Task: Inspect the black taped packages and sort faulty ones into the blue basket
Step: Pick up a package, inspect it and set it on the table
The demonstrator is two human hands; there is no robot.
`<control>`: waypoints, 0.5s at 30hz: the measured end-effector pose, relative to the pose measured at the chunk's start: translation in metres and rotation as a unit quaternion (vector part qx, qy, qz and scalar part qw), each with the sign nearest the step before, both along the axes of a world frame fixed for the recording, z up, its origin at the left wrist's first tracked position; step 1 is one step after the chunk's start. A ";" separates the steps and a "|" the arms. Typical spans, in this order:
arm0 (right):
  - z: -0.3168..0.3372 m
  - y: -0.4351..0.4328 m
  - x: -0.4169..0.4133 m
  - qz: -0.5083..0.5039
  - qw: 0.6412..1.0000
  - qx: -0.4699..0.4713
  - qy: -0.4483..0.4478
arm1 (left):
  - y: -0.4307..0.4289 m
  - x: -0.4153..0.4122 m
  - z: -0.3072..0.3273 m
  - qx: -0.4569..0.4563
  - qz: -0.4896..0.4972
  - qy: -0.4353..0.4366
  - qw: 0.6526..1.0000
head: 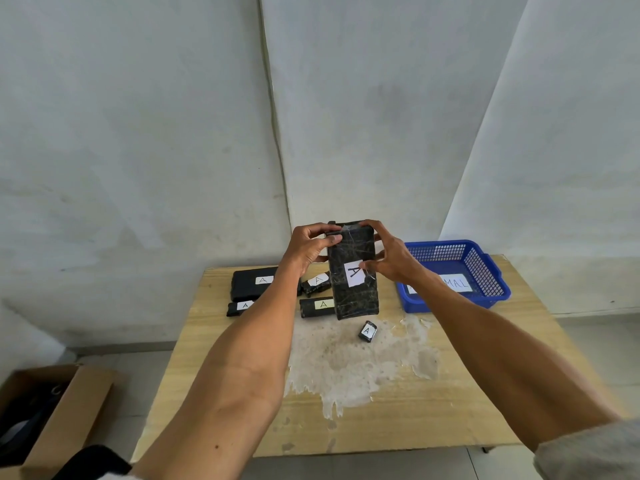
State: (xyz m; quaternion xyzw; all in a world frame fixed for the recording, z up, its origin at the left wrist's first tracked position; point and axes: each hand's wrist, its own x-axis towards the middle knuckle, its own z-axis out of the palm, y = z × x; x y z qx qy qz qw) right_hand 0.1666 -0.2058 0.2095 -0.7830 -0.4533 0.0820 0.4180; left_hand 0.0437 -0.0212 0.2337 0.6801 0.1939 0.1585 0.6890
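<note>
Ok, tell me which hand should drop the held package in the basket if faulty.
Probably the right hand: the blue basket sits just beyond it, on the right of the table. The left hand grips the package on the side away from the basket.

The wooden table [398, 420] has a pale worn patch [346, 368]. Left of the grip lie a large black package [251, 285], a small package [316, 283], a slim package [242, 306] and a second slim package [318, 306]; below it a tiny package [367, 331]; right, a blue basket [485, 275].
</note>
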 end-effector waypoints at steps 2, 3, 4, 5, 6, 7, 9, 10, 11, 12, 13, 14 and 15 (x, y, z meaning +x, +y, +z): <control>0.001 0.000 -0.001 0.000 1.000 0.001 -0.002 | 0.000 0.000 0.002 0.000 -0.002 0.000 1.000; 0.001 -0.001 0.000 0.000 1.000 0.001 -0.003 | -0.001 0.000 0.002 0.002 -0.002 0.001 1.000; 0.001 -0.001 0.000 -0.001 1.000 0.001 -0.004 | -0.001 0.000 0.003 0.003 -0.002 0.000 1.000; 0.001 -0.001 0.000 -0.003 1.000 0.000 -0.008 | -0.002 0.000 0.003 0.004 0.000 0.000 1.000; 0.001 -0.001 0.000 -0.005 1.000 0.000 -0.012 | -0.002 0.000 0.002 0.001 0.001 -0.001 1.000; 0.002 -0.001 0.000 -0.006 1.000 0.001 -0.016 | -0.002 0.000 0.001 -0.005 0.003 -0.001 1.000; 0.001 0.001 -0.001 -0.010 1.000 0.000 -0.023 | -0.002 -0.002 0.002 -0.031 0.010 0.001 0.999; 0.001 0.001 -0.002 -0.012 1.000 0.000 -0.027 | -0.001 -0.002 0.004 -0.047 0.015 0.002 0.999; 0.001 0.002 -0.003 -0.015 0.999 0.001 -0.029 | -0.001 -0.002 0.006 -0.062 0.022 0.003 0.998; 0.000 0.003 -0.004 -0.017 0.999 0.004 -0.031 | -0.001 -0.001 0.008 -0.073 0.032 0.003 0.997; 0.000 0.004 -0.005 -0.021 0.999 0.007 -0.032 | -0.001 -0.001 0.010 -0.081 0.045 0.003 0.996; 0.000 0.005 -0.005 -0.024 0.999 0.009 -0.032 | 0.000 0.000 0.011 -0.088 0.061 0.005 0.994; 0.000 0.007 -0.006 -0.027 0.999 0.011 -0.032 | 0.001 0.001 0.012 -0.092 0.076 0.009 0.993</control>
